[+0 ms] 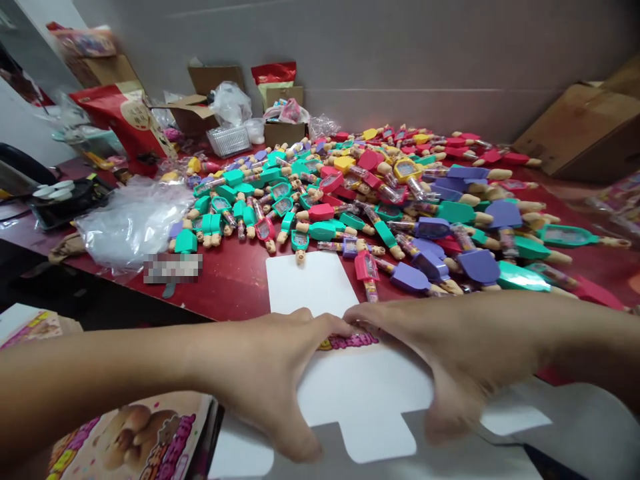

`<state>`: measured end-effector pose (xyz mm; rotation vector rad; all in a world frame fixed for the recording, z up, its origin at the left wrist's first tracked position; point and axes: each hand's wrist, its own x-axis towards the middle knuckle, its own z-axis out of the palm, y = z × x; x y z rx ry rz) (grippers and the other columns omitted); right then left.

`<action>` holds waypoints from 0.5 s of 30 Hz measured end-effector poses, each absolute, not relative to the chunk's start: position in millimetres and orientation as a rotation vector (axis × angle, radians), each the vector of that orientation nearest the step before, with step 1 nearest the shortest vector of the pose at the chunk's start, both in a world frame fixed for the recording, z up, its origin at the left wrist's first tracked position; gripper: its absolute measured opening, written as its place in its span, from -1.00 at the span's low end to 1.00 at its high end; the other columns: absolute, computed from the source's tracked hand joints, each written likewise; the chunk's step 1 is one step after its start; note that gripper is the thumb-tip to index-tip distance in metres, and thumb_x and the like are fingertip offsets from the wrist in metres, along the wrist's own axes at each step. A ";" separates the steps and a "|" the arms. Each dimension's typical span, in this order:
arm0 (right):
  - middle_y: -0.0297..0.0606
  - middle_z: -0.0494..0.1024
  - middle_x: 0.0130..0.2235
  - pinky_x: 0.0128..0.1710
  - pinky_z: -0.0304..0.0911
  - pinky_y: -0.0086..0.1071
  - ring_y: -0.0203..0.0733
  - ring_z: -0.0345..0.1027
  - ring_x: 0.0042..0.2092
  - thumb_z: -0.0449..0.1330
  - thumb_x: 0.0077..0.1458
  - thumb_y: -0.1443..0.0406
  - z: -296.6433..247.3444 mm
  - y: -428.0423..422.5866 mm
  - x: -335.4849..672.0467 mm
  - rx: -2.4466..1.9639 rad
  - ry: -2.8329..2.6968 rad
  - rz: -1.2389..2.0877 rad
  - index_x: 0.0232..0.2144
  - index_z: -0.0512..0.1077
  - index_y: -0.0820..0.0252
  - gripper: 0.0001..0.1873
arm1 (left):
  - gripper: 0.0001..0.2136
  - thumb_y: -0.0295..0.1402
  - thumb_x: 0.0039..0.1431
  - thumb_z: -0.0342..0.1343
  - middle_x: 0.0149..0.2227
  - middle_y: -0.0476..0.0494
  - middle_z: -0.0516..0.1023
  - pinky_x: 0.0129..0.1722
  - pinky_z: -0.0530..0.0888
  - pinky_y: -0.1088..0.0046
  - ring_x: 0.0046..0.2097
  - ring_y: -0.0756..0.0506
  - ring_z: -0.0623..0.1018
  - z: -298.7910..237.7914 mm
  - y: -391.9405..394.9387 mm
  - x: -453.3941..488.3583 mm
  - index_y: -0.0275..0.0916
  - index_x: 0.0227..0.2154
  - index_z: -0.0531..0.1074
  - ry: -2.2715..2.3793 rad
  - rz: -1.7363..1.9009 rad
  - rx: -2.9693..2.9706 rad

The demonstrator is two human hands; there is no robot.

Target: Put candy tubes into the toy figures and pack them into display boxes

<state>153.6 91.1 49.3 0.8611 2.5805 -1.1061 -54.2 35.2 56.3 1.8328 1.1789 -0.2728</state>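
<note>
A white cardboard box (367, 387), partly folded, lies in front of me with its tabs spread out. A strip of pink and yellow print shows near its far edge, and a white panel (310, 283) stretches beyond it. My left hand (273, 380) grips the box's left side, thumb towards me and fingers over the far edge. On the right side my right hand (450, 360) holds it the same way, thumb bent down. The fingertips of both hands nearly meet at the printed strip. Most fingers are hidden behind the hands.
Toy-topped candy tubes (370, 200) in green, purple, red and yellow cover the red table (225, 287). Printed bear cartons (135, 440) are stacked at lower left. Clear plastic bags (135, 220) lie left, a red pouch (123, 123) behind them. A brown carton (580, 133) stands far right.
</note>
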 end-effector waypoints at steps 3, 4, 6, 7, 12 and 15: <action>-0.30 0.50 -0.26 -0.45 0.32 -0.48 -0.18 0.41 -0.35 0.41 -0.42 0.30 47.2 90.3 151.5 0.832 2.441 -1.044 -0.06 0.35 0.15 -0.26 | -0.19 -0.17 -0.23 0.30 0.03 -0.20 0.35 -0.04 0.39 0.27 0.00 -0.21 0.42 52.2 27.8 -65.0 -0.05 0.15 0.13 1.116 -0.027 1.910; -0.29 0.49 -0.24 -0.43 0.32 -0.46 -0.17 0.40 -0.33 0.40 -0.42 0.30 47.1 91.0 153.0 0.857 2.432 -1.039 -0.05 0.34 0.15 -0.25 | -0.25 -0.13 -0.16 0.27 0.07 -0.20 0.32 0.01 0.35 0.25 0.04 -0.21 0.39 50.2 23.1 -71.9 -0.02 0.15 0.14 1.062 0.088 1.950; -0.26 0.49 -0.20 -0.40 0.31 -0.45 -0.15 0.40 -0.30 0.40 -0.41 0.30 46.6 93.0 157.8 0.892 2.432 -1.039 -0.02 0.33 0.14 -0.22 | -0.47 -0.08 0.02 0.13 0.09 -0.13 0.32 0.07 0.29 0.22 0.08 -0.18 0.36 44.8 10.5 -88.6 0.07 0.09 0.22 0.902 0.262 2.000; -0.24 0.48 -0.17 -0.40 0.31 -0.45 -0.13 0.40 -0.28 0.39 -0.41 0.29 46.2 93.9 160.4 0.911 2.429 -1.031 0.00 0.31 0.14 -0.21 | -0.60 -0.08 0.11 0.03 0.05 -0.10 0.37 0.07 0.29 0.22 0.07 -0.16 0.38 41.5 3.5 -97.0 0.09 0.04 0.30 0.825 0.309 1.990; -0.14 0.42 -0.05 -0.41 0.29 -0.44 -0.06 0.37 -0.19 0.37 -0.40 0.21 44.9 91.4 162.9 0.929 2.398 -1.037 0.12 0.19 0.17 -0.05 | -0.64 0.00 0.16 -0.12 -0.19 -0.11 0.53 -0.05 0.40 0.32 -0.08 -0.13 0.49 36.1 -10.3 -108.9 -0.08 -0.26 0.47 0.948 0.494 1.736; -0.17 0.45 -0.12 -0.39 0.27 -0.43 -0.09 0.37 -0.24 0.38 -0.45 0.21 46.8 84.9 155.3 0.909 2.392 -1.065 0.10 0.22 0.17 -0.05 | -0.29 0.02 -0.22 0.24 -0.05 -0.18 0.45 -0.10 0.43 0.29 -0.04 -0.22 0.46 46.9 8.0 -91.7 -0.10 0.04 0.23 1.226 0.293 1.627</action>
